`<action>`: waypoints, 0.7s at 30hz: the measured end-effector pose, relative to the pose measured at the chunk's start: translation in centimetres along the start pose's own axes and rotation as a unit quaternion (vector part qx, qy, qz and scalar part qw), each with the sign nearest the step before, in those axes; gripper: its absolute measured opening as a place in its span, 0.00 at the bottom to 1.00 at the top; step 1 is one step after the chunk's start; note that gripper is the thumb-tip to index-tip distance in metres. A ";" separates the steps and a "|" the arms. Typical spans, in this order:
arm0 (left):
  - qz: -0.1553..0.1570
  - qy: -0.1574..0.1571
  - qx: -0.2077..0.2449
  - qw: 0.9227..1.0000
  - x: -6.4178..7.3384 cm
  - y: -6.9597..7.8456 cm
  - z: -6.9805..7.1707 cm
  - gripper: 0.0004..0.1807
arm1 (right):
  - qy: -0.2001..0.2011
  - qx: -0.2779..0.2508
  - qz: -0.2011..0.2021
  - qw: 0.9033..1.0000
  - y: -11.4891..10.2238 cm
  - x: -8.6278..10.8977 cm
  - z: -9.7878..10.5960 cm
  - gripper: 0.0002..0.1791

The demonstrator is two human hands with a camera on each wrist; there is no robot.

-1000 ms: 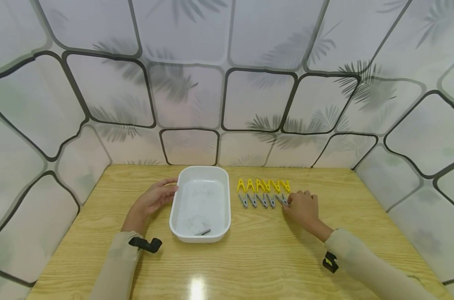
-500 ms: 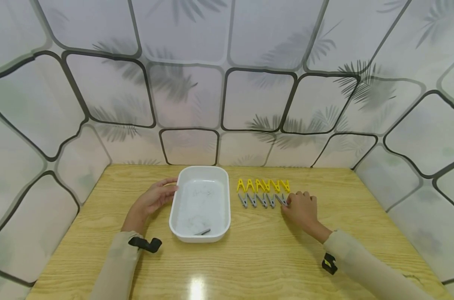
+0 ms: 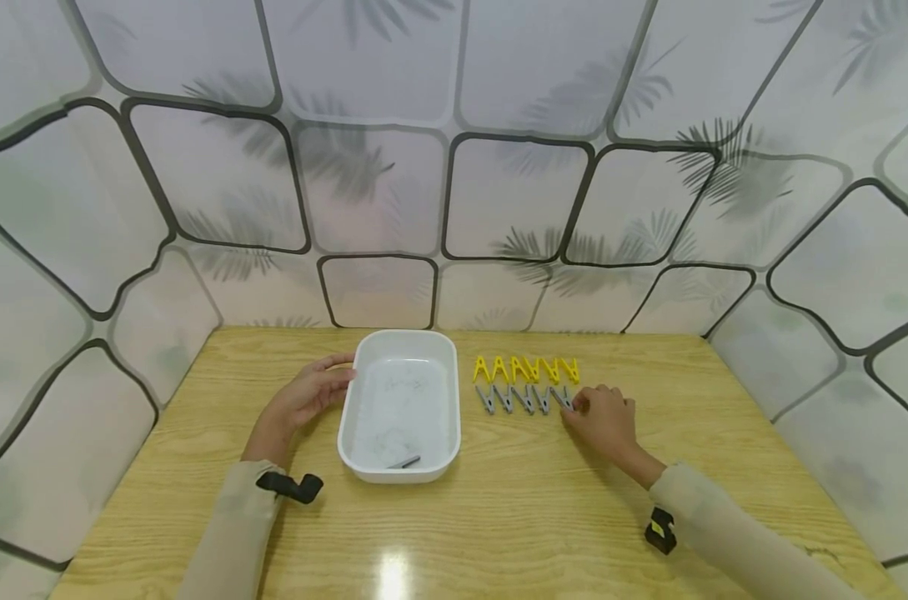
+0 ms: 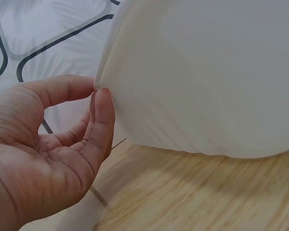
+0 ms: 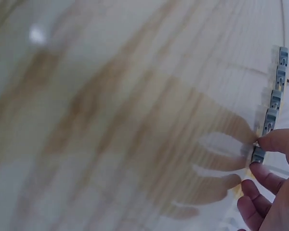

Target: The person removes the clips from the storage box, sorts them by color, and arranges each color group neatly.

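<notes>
My left hand (image 3: 307,398) rests at the left side of a white rectangular tray (image 3: 401,408), its fingertips touching near the rim. In the left wrist view, that hand's (image 4: 53,159) fingers bend lightly against the tray's outer wall (image 4: 197,82). On the right, my right hand (image 3: 605,423) pinches a grey clothespin (image 3: 566,402) at the right end of a row of grey clothespins (image 3: 527,402). The right wrist view shows thumb and finger on either side of this clothespin (image 5: 258,155). Just behind runs a row of yellow clothespins (image 3: 532,372).
A small slim grey piece (image 3: 405,462) lies in the tray near its front wall. The wooden table (image 3: 499,533) meets patterned cloth walls (image 3: 378,192) at the back and sides. Black wrist mounts (image 3: 292,486) sit on both sleeves.
My right hand has shifted very slightly left, and the clothespin in its fingers has moved a little closer to the row. My left hand and the tray stay put.
</notes>
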State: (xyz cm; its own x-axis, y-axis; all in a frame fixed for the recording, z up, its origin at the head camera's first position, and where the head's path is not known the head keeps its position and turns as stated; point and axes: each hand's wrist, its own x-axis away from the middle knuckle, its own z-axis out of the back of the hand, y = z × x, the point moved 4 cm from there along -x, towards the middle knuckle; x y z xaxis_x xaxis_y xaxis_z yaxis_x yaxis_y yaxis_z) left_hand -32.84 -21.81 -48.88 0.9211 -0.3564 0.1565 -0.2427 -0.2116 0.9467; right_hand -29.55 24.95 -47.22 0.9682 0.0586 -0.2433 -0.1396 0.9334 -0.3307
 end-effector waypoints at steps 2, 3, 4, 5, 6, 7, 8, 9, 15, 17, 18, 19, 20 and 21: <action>0.000 -0.001 0.001 1.000 0.0 0.0 0.0 0.30 | 0.004 -0.016 0.002 1.000 0.4 0.0 -0.2 0.13; 0.000 -0.001 0.002 1.000 0.0 0.0 0.0 0.30 | 0.005 -0.024 0.003 1.000 0.5 -0.1 -0.2 0.12; 0.001 0.000 0.003 1.000 0.0 0.0 0.0 0.29 | 0.006 -0.033 0.004 0.999 0.7 -0.1 -0.3 0.12; 0.001 -0.001 0.003 1.000 0.0 0.0 0.0 0.30 | 0.007 -0.041 0.005 0.999 0.8 -0.1 -0.4 0.12; 0.001 -0.001 0.003 1.000 0.0 0.0 -0.1 0.30 | 0.008 -0.049 0.006 0.999 0.9 0.0 -0.4 0.12; 0.001 -0.001 0.002 1.000 0.1 0.0 -0.1 0.30 | 0.008 -0.058 0.008 0.998 1.0 0.0 -0.4 0.12; 0.001 -0.001 0.003 1.000 0.1 0.0 -0.1 0.30 | 0.009 -0.064 0.009 0.998 1.1 0.0 -0.5 0.12; 0.001 0.000 0.003 1.000 0.1 0.0 0.0 0.30 | 0.009 -0.069 0.009 0.998 1.1 0.1 -0.5 0.11; 0.002 0.001 0.003 1.000 0.0 0.0 0.0 0.30 | 0.007 -0.076 0.002 0.997 1.4 0.1 -1.0 0.12; 0.002 0.001 0.003 1.000 0.0 0.0 0.0 0.31 | 0.003 -0.074 -0.002 0.997 1.5 0.2 -1.1 0.13; 0.002 0.002 0.003 1.000 0.0 0.0 0.0 0.31 | 0.002 -0.074 -0.005 0.997 1.5 0.2 -1.2 0.14; 0.002 0.002 0.003 1.000 0.0 0.0 0.0 0.31 | 0.000 -0.074 -0.007 0.997 1.5 0.2 -1.2 0.14; 0.002 0.002 0.003 1.000 0.0 0.0 0.0 0.31 | -0.001 -0.074 -0.008 0.997 1.6 0.2 -1.3 0.14; 0.003 0.003 0.003 1.000 0.0 0.0 0.0 0.31 | -0.002 -0.075 -0.008 0.997 1.6 0.2 -1.3 0.15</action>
State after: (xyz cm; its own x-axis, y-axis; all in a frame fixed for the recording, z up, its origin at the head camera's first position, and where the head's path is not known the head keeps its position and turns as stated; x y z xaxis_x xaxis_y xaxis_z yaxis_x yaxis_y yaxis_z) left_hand -32.82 -21.79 -48.82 0.9214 -0.3529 0.1629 -0.2493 -0.2149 0.9443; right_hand -29.81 25.96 -48.94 0.9714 0.0460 -0.2331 -0.1535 0.8706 -0.4675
